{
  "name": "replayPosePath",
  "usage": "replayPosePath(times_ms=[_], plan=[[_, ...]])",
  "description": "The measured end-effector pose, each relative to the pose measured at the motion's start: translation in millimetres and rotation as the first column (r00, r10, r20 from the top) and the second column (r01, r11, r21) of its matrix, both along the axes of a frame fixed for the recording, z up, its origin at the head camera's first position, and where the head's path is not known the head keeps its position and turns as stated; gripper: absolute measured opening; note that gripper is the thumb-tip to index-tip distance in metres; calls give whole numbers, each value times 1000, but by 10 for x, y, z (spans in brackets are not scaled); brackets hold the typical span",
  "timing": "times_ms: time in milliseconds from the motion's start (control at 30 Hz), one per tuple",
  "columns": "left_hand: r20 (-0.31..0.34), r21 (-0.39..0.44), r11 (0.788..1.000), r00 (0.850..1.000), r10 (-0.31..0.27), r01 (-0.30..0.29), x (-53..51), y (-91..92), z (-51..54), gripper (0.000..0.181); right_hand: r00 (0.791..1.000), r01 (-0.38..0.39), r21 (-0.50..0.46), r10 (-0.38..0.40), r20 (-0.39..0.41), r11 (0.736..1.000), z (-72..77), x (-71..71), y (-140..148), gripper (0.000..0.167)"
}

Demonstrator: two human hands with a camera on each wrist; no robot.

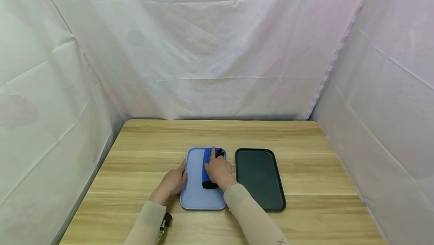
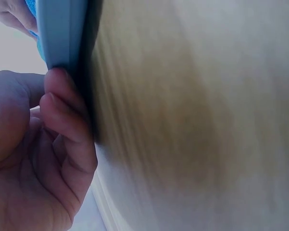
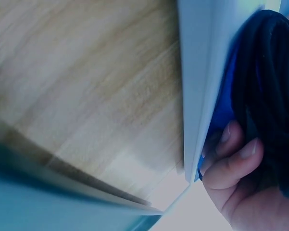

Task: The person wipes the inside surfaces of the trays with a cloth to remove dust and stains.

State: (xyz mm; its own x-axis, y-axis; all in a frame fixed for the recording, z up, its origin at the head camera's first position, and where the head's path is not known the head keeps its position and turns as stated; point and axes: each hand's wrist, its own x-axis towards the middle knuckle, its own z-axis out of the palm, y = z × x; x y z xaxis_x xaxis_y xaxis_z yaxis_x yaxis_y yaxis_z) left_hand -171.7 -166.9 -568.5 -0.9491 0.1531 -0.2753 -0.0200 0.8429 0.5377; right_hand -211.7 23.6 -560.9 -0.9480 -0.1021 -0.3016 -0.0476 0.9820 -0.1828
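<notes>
A light blue tray (image 1: pixel 194 196) lies on the table, and a rolled or folded cloth (image 1: pixel 206 175), blue outside and black inside, rests lengthwise on its right half. My left hand (image 1: pixel 172 181) holds the tray's left edge; the left wrist view has the fingertips of that hand (image 2: pixel 57 139) against the side of the tray (image 2: pixel 62 36). On the cloth lies my right hand (image 1: pixel 220 169), index finger pointing away from me. In the right wrist view, curled fingers of the hand (image 3: pixel 243 183) grip the dark cloth (image 3: pixel 267 82) beside the tray rim (image 3: pixel 197 72).
A dark green tray (image 1: pixel 259 177) sits just right of the blue one, partly behind my right forearm. The wooden table (image 1: pixel 145 162) extends around both trays, with pale hanging sheets (image 1: pixel 217 49) at the back and both sides.
</notes>
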Motion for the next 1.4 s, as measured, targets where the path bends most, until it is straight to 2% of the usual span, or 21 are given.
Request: replayPosePath(times_ms=[233, 533, 1100, 1400], plan=[[12, 8, 1000, 1000, 6, -6, -9, 4, 6, 60, 1000, 11, -8, -11, -13, 1000, -19, 7, -66, 80], [-55, -55, 998, 998, -32, 29, -2, -11, -35, 59, 1000, -13, -4, 13, -5, 1000, 10, 19, -170, 79], [-56, -53, 998, 998, -32, 29, -3, -6, -15, 58, 1000, 9, -43, -9, 3, 999, -5, 26, -356, 81], [-47, -40, 999, 999, -25, 24, -4, -6, -24, 58, 1000, -5, -18, 5, 9, 1000, 9, 23, -411, 82]])
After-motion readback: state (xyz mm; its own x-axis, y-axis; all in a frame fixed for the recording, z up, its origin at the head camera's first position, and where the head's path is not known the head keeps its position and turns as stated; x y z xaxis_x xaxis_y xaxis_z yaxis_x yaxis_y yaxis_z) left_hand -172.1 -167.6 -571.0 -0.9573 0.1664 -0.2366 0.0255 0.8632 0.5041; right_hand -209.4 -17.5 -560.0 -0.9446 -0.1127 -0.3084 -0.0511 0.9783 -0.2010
